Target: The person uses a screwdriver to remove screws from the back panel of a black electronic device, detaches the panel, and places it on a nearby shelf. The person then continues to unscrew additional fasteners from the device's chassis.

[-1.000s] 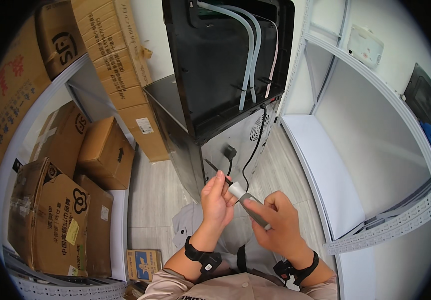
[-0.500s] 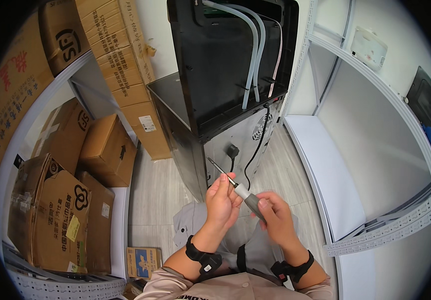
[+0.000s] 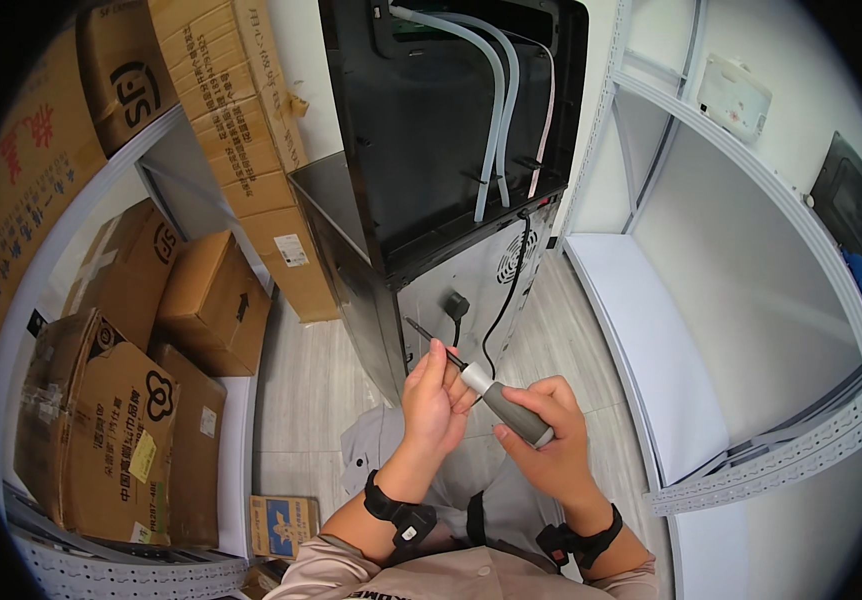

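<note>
A screwdriver (image 3: pixel 511 408) with a fat grey handle and a dark shaft slants up and left in front of me. My right hand (image 3: pixel 557 440) is closed round the handle, and its butt end shows at the palm. Higher up, my left hand (image 3: pixel 436 402) pinches the shaft between thumb and fingers. Beyond the tip stands a tall black appliance (image 3: pixel 371 120), whose upper back is uncovered. Two pale hoses (image 3: pixel 499 120) run down inside it. On its grey lower rear panel (image 3: pixel 431 300) hang a black plug (image 3: pixel 457 304) and a black cable (image 3: pixel 519 285).
Cardboard boxes (image 3: pixel 121 430) fill the metal shelf on my left, and a tall carton (image 3: pixel 226 130) leans beside the appliance. White shelving (image 3: pixel 641 340) curves along my right. A small box (image 3: pixel 284 527) sits low at left, by the tiled floor (image 3: pixel 306 400).
My right hand has shifted its hold on the screwdriver handle, uncovering the butt end. The left hand stays on the shaft. The whole view has slid slightly.
</note>
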A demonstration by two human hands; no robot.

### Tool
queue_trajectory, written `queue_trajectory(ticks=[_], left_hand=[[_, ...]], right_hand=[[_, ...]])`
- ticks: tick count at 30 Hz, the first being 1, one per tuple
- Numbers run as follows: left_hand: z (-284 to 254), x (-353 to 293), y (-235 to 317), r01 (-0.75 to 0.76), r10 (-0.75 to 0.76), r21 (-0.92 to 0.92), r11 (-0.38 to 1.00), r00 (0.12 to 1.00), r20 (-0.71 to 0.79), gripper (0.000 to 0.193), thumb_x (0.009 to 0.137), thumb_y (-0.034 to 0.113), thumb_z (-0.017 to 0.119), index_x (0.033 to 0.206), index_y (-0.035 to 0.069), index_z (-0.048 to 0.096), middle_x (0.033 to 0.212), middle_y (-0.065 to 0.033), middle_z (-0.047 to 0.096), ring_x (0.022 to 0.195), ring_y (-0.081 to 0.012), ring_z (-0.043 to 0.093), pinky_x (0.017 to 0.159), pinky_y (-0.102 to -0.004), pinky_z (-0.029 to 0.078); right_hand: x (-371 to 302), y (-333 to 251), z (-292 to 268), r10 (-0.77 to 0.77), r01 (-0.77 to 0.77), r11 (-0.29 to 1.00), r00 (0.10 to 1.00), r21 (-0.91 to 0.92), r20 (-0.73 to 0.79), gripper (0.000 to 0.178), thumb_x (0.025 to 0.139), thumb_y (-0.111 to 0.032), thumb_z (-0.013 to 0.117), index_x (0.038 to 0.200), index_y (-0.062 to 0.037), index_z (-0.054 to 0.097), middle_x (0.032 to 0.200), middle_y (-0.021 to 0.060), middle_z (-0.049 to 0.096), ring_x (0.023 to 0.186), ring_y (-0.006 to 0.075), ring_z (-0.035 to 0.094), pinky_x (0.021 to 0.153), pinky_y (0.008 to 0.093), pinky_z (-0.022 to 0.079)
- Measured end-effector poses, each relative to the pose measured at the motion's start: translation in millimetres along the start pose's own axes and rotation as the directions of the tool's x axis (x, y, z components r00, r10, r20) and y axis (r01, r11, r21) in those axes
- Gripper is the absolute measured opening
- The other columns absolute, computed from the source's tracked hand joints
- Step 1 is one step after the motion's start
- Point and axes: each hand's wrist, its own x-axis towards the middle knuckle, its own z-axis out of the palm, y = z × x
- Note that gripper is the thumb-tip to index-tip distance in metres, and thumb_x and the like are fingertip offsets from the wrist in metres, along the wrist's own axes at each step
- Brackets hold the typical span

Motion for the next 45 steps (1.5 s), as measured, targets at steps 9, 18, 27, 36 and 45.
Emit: queue_trajectory(ticks=[9,18,27,36,45], left_hand=[[5,-1,0,-0.039,0.039,0.033,0.999,0.999,-0.016,0.025,0.104,0.027,0.046,0.101,0.005,0.056,0.058,0.0074,0.028,0.048,-0.0051,0.021,0.046,-0.0229,0.022],[9,-4,4,-0.068,0.068,0.019,0.998,0.998,-0.012,0.026,0.104,0.026,0.046,0.1,0.002,0.055,0.058,0.0072,0.027,0.048,-0.0047,0.02,0.045,-0.0229,0.022],[-3,3,-1,-0.073,0.076,0.223,0.972,0.997,-0.007,0.034,0.101,0.034,0.053,0.08,0.007,0.054,0.059,0.0074,0.029,0.048,-0.0049,0.021,0.045,-0.024,0.02],[-1,6,-4,-0.11,0.108,0.225,0.968,0.994,0.023,0.03,0.102,0.028,0.05,0.084,0.005,0.056,0.057,0.0082,0.028,0.048,-0.0039,0.02,0.045,-0.0234,0.02],[-3,3,1,-0.109,0.091,0.154,0.982,0.989,0.12,0.03,0.105,0.026,0.043,0.096,0.001,0.056,0.058,0.007,0.027,0.048,-0.0046,0.021,0.045,-0.023,0.022]], right_hand=[[-8,0,3,0.45,-0.441,0.812,0.89,0.382,0.072,0.037,0.085,-0.014,0.073,0.115,0.0013,0.059,0.09,0.006,0.064,0.069,0.009,0.057,0.064,0.0259,0.046],[0,4,-1,0.084,-0.079,0.991,0.996,0.108,-0.041,0.037,0.077,-0.005,0.076,0.112,-0.003,0.063,0.095,0.0084,0.063,0.08,0.0151,0.06,0.07,0.0279,0.048],[-2,-9,7,0.319,-0.277,0.89,0.946,0.362,-0.058,0.042,0.079,-0.01,0.076,0.116,-0.0014,0.058,0.09,0.0066,0.06,0.067,0.0126,0.058,0.06,0.0267,0.046],[4,-9,-2,0.271,-0.265,0.96,0.96,0.085,-0.073,0.031,0.082,-0.013,0.074,0.106,-0.001,0.06,0.076,0.0077,0.067,0.069,0.0133,0.065,0.061,0.0268,0.049],[3,-2,-1,0.082,-0.083,0.997,0.995,0.001,-0.063,0.047,0.075,-0.012,0.081,0.114,-0.0022,0.056,0.102,0.0119,0.061,0.085,0.0163,0.063,0.068,0.0287,0.05]])
